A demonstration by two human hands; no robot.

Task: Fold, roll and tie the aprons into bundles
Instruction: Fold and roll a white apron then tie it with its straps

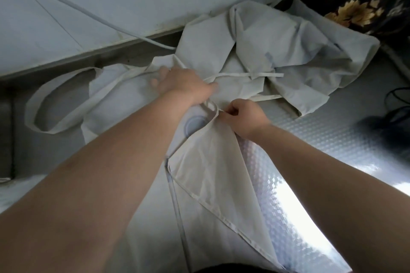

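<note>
Fold step, I judge: my left hand (183, 83) presses spread fingers on the apron (206, 175) lying on the table (310, 139) before me, right hand (243, 116) pinching its folded edge; next, carry that edge across squarely.

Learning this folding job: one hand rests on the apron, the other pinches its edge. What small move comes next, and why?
Probably draw the right hand, which pinches the apron at its hemmed edge, leftward over the cloth to make the first fold, while the left hand holds the upper part down. The apron lies spread open, straps loose.
</note>
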